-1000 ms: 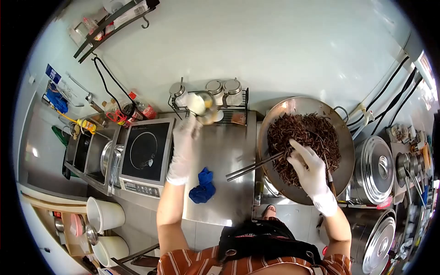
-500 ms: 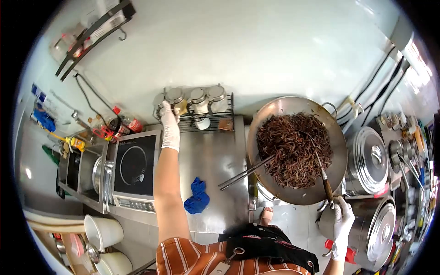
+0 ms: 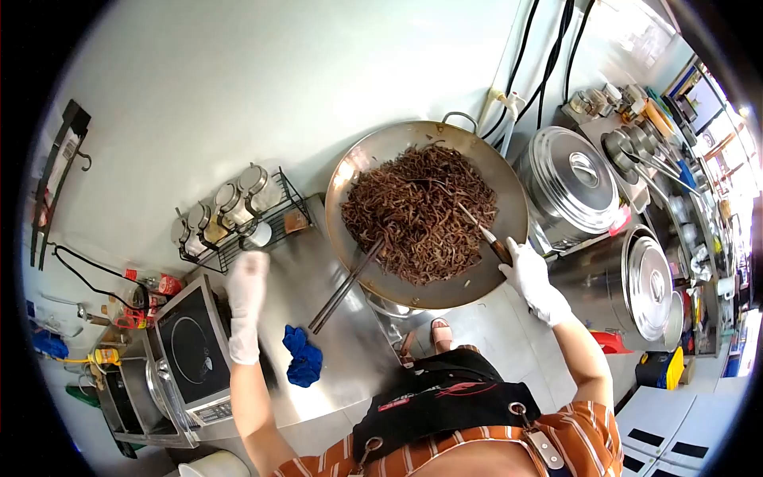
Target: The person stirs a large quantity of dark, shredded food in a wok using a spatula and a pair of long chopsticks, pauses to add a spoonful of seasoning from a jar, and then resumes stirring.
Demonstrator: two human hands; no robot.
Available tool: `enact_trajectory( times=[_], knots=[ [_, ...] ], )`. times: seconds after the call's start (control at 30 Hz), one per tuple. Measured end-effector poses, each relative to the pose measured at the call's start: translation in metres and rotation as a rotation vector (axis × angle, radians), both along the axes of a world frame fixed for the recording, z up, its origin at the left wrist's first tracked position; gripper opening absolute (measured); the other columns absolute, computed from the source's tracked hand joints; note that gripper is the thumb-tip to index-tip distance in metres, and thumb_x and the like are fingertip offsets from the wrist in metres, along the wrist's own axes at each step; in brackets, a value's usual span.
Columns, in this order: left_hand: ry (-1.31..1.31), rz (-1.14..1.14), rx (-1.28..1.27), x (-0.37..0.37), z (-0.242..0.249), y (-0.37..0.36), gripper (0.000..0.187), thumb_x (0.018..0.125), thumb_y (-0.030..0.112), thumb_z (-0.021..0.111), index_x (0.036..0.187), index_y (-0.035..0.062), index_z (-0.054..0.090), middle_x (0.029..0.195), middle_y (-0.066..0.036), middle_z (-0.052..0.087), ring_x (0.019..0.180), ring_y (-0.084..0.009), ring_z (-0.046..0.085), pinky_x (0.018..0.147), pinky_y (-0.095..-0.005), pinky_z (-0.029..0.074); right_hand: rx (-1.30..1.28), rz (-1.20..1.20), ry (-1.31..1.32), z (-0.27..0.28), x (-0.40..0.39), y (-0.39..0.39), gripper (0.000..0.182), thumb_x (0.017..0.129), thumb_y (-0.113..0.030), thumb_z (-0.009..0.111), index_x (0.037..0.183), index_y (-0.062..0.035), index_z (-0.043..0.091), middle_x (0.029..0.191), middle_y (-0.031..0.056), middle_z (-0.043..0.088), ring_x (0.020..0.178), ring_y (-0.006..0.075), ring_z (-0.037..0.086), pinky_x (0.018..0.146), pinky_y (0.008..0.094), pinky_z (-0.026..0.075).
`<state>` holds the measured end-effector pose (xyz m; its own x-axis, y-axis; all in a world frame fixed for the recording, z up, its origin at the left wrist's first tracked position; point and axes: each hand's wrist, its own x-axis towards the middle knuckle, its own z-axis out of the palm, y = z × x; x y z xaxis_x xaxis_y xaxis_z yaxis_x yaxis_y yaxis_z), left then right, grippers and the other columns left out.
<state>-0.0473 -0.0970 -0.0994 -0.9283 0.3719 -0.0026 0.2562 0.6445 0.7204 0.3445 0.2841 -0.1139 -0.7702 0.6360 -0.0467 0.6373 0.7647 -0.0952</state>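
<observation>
A wide metal wok (image 3: 350, 278) holds a heap of dark brown shredded food (image 3: 413, 215). My right hand (image 3: 531, 280), in a white glove, is closed around the end of the wooden handle of a long metal wok tool (image 3: 494, 245), by the right rim. The tool's head is buried in the food. A pair of long dark chopsticks (image 3: 343, 294) rests across the wok's left rim. My left hand (image 3: 248, 298), also gloved, hangs over the steel counter (image 3: 278, 306), just in front of the seasoning rack (image 3: 278, 226). Motion smears its fingers.
Glass jars (image 3: 230, 203) with metal lids stand in the rack. A blue cloth (image 3: 302, 358) lies on the counter, right of the induction cooker (image 3: 191, 346). Large lidded steel pots (image 3: 572, 179) stand right of the wok. Red-capped bottles (image 3: 159, 282) stand by the wall at left.
My left hand has come away from the jars, back towards me. My right hand has moved up onto the tool's handle. The view has turned and shifted right.
</observation>
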Motion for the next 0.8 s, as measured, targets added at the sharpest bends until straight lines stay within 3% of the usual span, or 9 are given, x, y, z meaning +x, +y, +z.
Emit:
enact_trajectory(
  times=[0.1, 0.23, 0.3, 0.37, 0.43, 0.57, 0.6, 0.73, 0.8],
  knots=[
    [-0.597, -0.283, -0.201, 0.077, 0.030, 0.040, 0.059, 0.080, 0.033, 0.075, 0.120, -0.0055, 0.055, 0.092, -0.012, 0.066, 0.083, -0.0194, 0.062, 0.078, -0.0320, 0.049, -0.094, -0.043, -0.041, 0.008, -0.016, 0.005, 0.048, 0.075, -0.016, 0.066, 0.118, 0.0016, 0.055, 0.093, 0.0200, 0.066, 0.088, 0.0356, 0.065, 0.079, 0.0419, 0.051],
    [-0.442, -0.496, -0.353, 0.099, 0.013, 0.054, 0.054, 0.079, 0.022, 0.071, 0.122, -0.0052, 0.052, 0.092, -0.017, 0.066, 0.086, -0.0242, 0.064, 0.078, -0.0325, 0.050, 0.068, 0.145, 0.041, 0.058, -0.039, 0.025, 0.023, 0.073, -0.010, 0.060, 0.092, 0.0021, 0.058, 0.083, 0.0220, 0.064, 0.078, 0.0362, 0.066, 0.070, 0.0436, 0.053],
    [-0.406, -0.546, -0.445, 0.101, 0.015, 0.062, 0.045, 0.080, 0.016, 0.066, 0.117, -0.0046, 0.053, 0.096, -0.021, 0.065, 0.092, -0.0293, 0.064, 0.083, -0.0346, 0.049, 0.291, 0.253, 0.083, 0.099, -0.062, 0.021, 0.006, 0.076, -0.006, 0.058, 0.080, -0.0026, 0.059, 0.076, 0.0148, 0.063, 0.069, 0.0302, 0.066, 0.061, 0.0388, 0.054],
    [-0.307, -0.539, -0.407, 0.095, -0.012, 0.056, 0.037, 0.082, 0.014, 0.061, 0.114, -0.0027, 0.054, 0.099, -0.023, 0.065, 0.095, -0.0345, 0.063, 0.086, -0.0388, 0.048, 0.585, 0.352, 0.058, 0.138, -0.081, 0.000, 0.005, 0.080, -0.010, 0.058, 0.079, -0.0069, 0.062, 0.077, 0.0081, 0.063, 0.073, 0.0207, 0.065, 0.061, 0.0331, 0.054],
    [-0.150, -0.479, -0.383, 0.095, -0.003, 0.062, 0.036, 0.084, 0.017, 0.059, 0.115, -0.0009, 0.055, 0.102, -0.023, 0.065, 0.099, -0.0380, 0.061, 0.088, -0.0417, 0.047, 0.636, 0.421, -0.109, 0.158, -0.091, -0.015, 0.008, 0.080, -0.011, 0.058, 0.083, -0.0064, 0.064, 0.081, 0.0068, 0.063, 0.080, 0.0194, 0.064, 0.063, 0.0294, 0.053],
    [0.264, -0.566, -0.561, 0.122, 0.050, 0.077, 0.036, 0.087, 0.027, 0.061, 0.112, 0.0024, 0.057, 0.094, -0.015, 0.068, 0.085, -0.0363, 0.065, 0.075, -0.0429, 0.050, 0.863, 0.529, -0.184, 0.179, -0.092, -0.010, 0.010, 0.080, -0.011, 0.059, 0.086, -0.0052, 0.065, 0.084, 0.0063, 0.062, 0.081, 0.0193, 0.064, 0.063, 0.0280, 0.053],
    [0.429, -0.669, -0.605, 0.116, 0.043, 0.074, 0.031, 0.087, 0.026, 0.060, 0.110, 0.0056, 0.060, 0.082, -0.011, 0.067, 0.073, -0.0315, 0.066, 0.061, -0.0419, 0.051, 0.827, 0.511, -0.180, 0.181, -0.090, -0.006, 0.010, 0.080, -0.011, 0.059, 0.086, -0.0046, 0.064, 0.084, 0.0070, 0.062, 0.080, 0.0196, 0.063, 0.063, 0.0291, 0.053],
    [0.875, -0.542, -0.834, 0.111, 0.063, 0.072, 0.024, 0.086, 0.014, 0.055, 0.108, 0.0079, 0.063, 0.072, -0.006, 0.061, 0.066, -0.0199, 0.065, 0.050, -0.0347, 0.050, 0.597, 0.430, -0.057, 0.183, -0.070, 0.026, 0.010, 0.080, -0.007, 0.057, 0.085, 0.0004, 0.062, 0.077, 0.0133, 0.064, 0.072, 0.0254, 0.068, 0.056, 0.0364, 0.054],
    [0.792, -0.563, -0.871, 0.106, 0.089, 0.070, 0.035, 0.084, 0.017, 0.060, 0.119, 0.0114, 0.059, 0.078, -0.009, 0.060, 0.069, -0.0269, 0.062, 0.058, -0.0396, 0.049, 0.293, 0.301, -0.128, 0.196, -0.066, 0.035, 0.014, 0.080, -0.006, 0.054, 0.089, 0.0025, 0.061, 0.077, 0.0183, 0.066, 0.075, 0.0307, 0.068, 0.058, 0.0400, 0.054]
  ],
)
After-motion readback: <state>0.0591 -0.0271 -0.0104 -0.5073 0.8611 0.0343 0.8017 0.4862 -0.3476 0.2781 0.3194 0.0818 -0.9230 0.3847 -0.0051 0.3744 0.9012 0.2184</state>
